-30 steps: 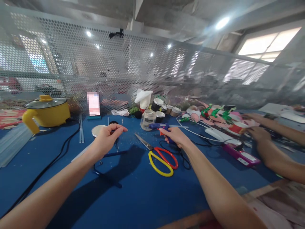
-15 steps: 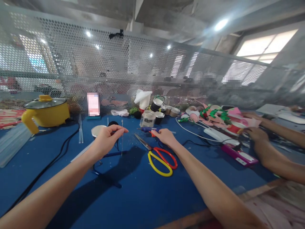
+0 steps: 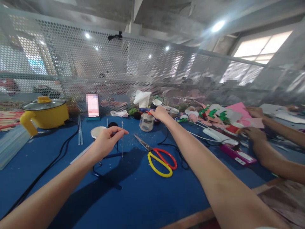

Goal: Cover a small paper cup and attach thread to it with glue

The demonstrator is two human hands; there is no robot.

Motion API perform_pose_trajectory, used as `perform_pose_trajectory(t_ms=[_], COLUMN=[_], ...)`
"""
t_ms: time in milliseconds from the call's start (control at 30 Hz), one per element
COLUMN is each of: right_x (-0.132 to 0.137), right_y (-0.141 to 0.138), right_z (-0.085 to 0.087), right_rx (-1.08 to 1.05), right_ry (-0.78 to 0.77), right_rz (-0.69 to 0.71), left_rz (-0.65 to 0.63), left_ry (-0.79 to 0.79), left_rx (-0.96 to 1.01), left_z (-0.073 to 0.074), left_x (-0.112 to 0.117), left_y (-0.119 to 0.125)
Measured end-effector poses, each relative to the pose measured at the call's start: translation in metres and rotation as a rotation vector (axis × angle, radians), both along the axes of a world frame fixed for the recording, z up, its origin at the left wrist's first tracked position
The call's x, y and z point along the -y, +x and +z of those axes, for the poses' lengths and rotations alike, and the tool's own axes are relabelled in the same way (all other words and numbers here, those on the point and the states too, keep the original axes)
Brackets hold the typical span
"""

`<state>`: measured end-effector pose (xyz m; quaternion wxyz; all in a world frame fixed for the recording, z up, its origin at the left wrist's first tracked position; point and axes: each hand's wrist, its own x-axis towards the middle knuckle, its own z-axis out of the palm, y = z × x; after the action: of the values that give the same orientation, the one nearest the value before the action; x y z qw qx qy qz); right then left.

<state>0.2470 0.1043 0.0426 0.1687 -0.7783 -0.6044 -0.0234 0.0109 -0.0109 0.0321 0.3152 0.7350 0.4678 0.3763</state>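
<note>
My left hand (image 3: 106, 141) hovers over the blue table (image 3: 133, 197), thumb and fingers pinched on a thin wire pin (image 3: 122, 140) that hangs upright. My right hand (image 3: 160, 114) is stretched to the back of the table, closed on the blue glue gun (image 3: 146, 110), just above a small glass jar (image 3: 146, 122). The gun's black cord (image 3: 171, 148) trails back toward me. Scissors (image 3: 159, 156) with red and yellow handles lie between my arms.
A yellow pot (image 3: 44, 113) with a glass lid stands at far left, its black cable (image 3: 47, 163) crossing the table. Cups and tape rolls (image 3: 157, 103) line the mesh screen (image 3: 119, 70). Another person's hands (image 3: 254, 122) work pink and green craft pieces at right, near a power strip (image 3: 218, 136).
My right hand has carried the glue gun away from the scissors to the back of the table above the glass jar. My left hand has stayed put, still pinching the pin.
</note>
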Motion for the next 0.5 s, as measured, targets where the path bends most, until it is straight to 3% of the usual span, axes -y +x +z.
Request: perform_pose_trajectory(t_ms=[167,300,400,500], right_x=[0.005,0.040,0.081,0.117], right_y=[0.004,-0.007,-0.033,-0.065], right_z=[0.005,0.010,0.003,-0.015], right_rx=[-0.001,-0.018,-0.316,-0.758], right_ry=[-0.001,0.133,0.336,0.092], right_rz=[0.014,0.026,0.356,0.707], left_rz=[-0.021,-0.018,-0.023,-0.020], left_ry=[0.007,-0.004,-0.032,-0.049], left_rx=[0.006,0.024,0.066,0.153], left_z=[-0.001,0.000,0.002,0.002], left_x=[-0.001,0.001,0.002,0.003], left_y=[0.002,0.000,0.001,0.004])
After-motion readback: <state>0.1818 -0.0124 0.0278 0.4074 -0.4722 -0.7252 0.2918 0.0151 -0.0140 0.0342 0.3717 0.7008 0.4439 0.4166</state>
